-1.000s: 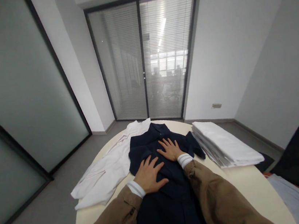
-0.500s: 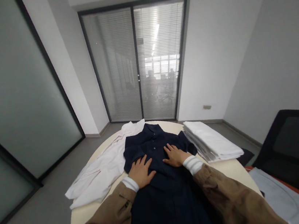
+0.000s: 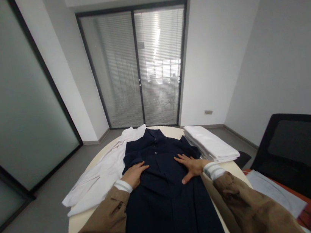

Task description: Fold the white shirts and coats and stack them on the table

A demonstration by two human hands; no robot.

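A dark navy button-up shirt (image 3: 167,203) lies front up on the cream round table (image 3: 171,129), its collar toward the far edge and its lower part running toward me. On the shirt's left side rests my left hand (image 3: 135,174), fingers extended over the cloth and partly seen edge-on. My right hand (image 3: 191,165) presses on the right side with fingers spread and thumb pointing toward me. Neither hand grips the fabric. Some creases run across the cloth between the hands.
Left of the navy shirt lies a white shirt (image 3: 102,179), spread loosely. A stack of folded white cloth (image 3: 212,143) sits at the table's right. Beyond the right edge stands a black mesh chair (image 3: 300,151) with a pale item (image 3: 274,192) on its orange seat.
My hands have moved apart, the left toward the left side and the right toward the right side of the shirt. The view has shifted slightly right.
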